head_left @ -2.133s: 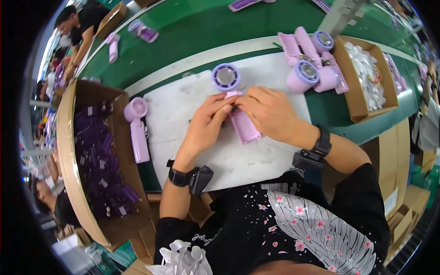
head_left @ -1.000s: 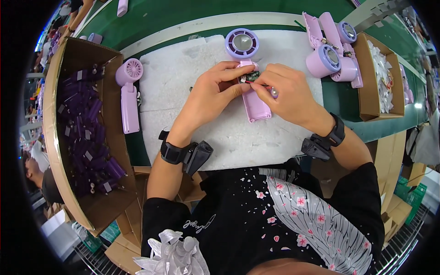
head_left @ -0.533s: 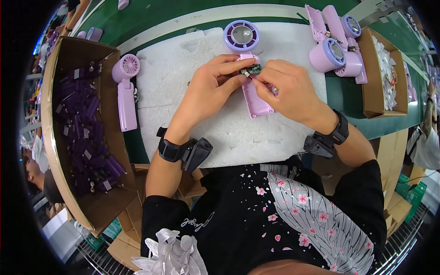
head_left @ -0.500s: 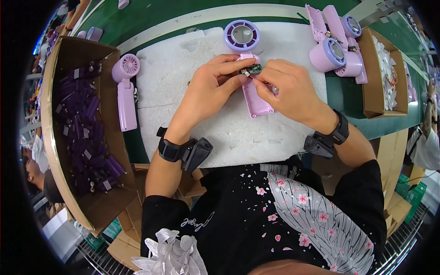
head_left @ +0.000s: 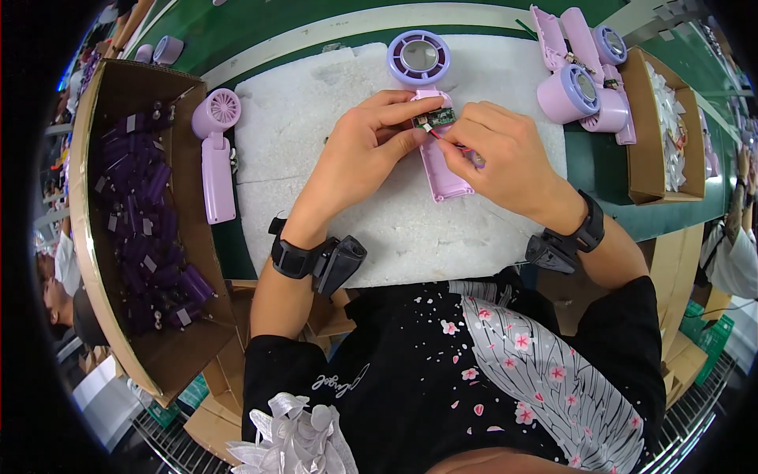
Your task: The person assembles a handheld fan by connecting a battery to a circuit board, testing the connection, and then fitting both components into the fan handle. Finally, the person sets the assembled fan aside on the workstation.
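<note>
A pink handheld fan (head_left: 447,186) with a purple ring round its head lies on the white foam sheet, its handle shell open. Above the shell, my left hand (head_left: 365,146) pinches a small green circuit board (head_left: 444,118) between thumb and fingers. A white plug (head_left: 427,127) sits at the board's lower edge; whether it is fully seated I cannot tell. Red and black wires (head_left: 437,134) run from it into my right hand (head_left: 499,152), whose thumb and finger close on them. Beneath that hand shows a small shiny round end, mostly hidden by the fingers.
On the left stands a cardboard box (head_left: 88,229) of purple wrapped battery cells, with another pink fan (head_left: 218,178) beside it. Several fan parts (head_left: 567,95) lie at the back right, next to a cardboard box (head_left: 643,178) of white pieces. Foam sheet (head_left: 300,103) covers the green table's middle.
Both hands keep almost the same grip over the fan. The board is tilted slightly and shows a little more of its face; the view has shifted a bit.
</note>
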The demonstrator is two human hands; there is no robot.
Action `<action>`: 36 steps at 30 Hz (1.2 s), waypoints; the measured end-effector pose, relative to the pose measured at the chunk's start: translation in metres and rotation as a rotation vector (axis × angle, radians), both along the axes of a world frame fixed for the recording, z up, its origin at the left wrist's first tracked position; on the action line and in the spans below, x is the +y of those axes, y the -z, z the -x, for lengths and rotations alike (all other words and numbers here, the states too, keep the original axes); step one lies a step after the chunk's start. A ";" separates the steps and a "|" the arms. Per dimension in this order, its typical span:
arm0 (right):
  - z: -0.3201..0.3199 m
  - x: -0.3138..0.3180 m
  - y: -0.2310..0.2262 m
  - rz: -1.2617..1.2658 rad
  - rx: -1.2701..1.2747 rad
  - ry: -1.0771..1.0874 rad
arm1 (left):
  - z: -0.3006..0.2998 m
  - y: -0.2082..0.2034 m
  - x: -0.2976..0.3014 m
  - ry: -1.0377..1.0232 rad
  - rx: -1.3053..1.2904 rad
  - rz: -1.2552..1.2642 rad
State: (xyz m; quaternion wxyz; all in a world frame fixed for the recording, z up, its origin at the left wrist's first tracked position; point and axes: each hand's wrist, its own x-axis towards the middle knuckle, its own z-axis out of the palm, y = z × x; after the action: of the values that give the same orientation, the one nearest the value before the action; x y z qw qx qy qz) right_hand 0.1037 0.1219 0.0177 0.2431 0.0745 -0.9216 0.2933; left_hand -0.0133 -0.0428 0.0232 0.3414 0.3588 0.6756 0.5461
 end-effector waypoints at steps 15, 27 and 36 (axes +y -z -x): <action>0.001 0.000 0.002 -0.032 0.021 0.011 | 0.001 -0.001 0.000 0.010 0.012 0.026; 0.001 0.002 0.001 -0.140 0.092 -0.012 | -0.001 -0.002 0.002 -0.008 0.038 0.019; 0.002 0.002 0.002 -0.138 0.099 0.001 | -0.005 0.001 0.004 -0.040 0.059 0.004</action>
State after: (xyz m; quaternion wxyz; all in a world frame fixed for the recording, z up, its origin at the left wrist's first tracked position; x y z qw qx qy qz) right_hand 0.1019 0.1242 0.0162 0.2827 0.1051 -0.9265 0.2251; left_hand -0.0080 -0.0386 0.0226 0.3112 0.3607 0.6936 0.5404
